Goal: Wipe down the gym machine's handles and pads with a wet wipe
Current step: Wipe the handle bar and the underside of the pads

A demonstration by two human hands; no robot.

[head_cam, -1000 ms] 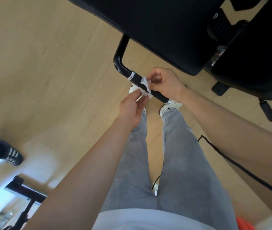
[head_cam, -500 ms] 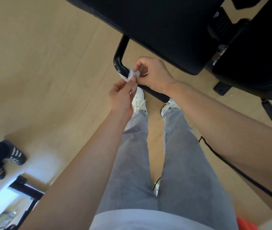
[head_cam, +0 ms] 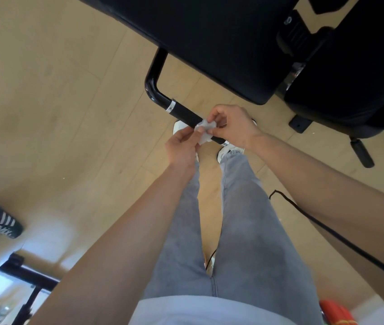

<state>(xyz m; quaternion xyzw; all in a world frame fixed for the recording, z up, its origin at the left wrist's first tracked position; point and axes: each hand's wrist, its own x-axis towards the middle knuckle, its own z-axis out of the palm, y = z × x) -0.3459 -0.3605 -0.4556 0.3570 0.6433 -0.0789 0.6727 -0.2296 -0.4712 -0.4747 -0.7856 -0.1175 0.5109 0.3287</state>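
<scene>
A black machine handle point(head_cam: 184, 112) with a foam grip and silver end rings juts out from under a large black seat pad point(head_cam: 214, 41). A crumpled white wet wipe point(head_cam: 205, 130) sits wrapped on the grip's near part. My left hand point(head_cam: 181, 146) pinches the wipe's lower edge from below the bar. My right hand point(head_cam: 230, 125) pinches its upper part, fingers curled over the grip and hiding the handle's right end.
A second black pad point(head_cam: 355, 66) and a machine foot point(head_cam: 300, 124) stand at the right. Another person's striped black shoe point(head_cam: 7, 225) is at the left edge, a black frame point(head_cam: 24, 273) below it. A black cord point(head_cam: 315, 224) crosses my right forearm. Wood floor all round.
Both hands and the wipe have slid from the handle's bend end back along the grip toward its right end, baring the silver ring and most of the foam.
</scene>
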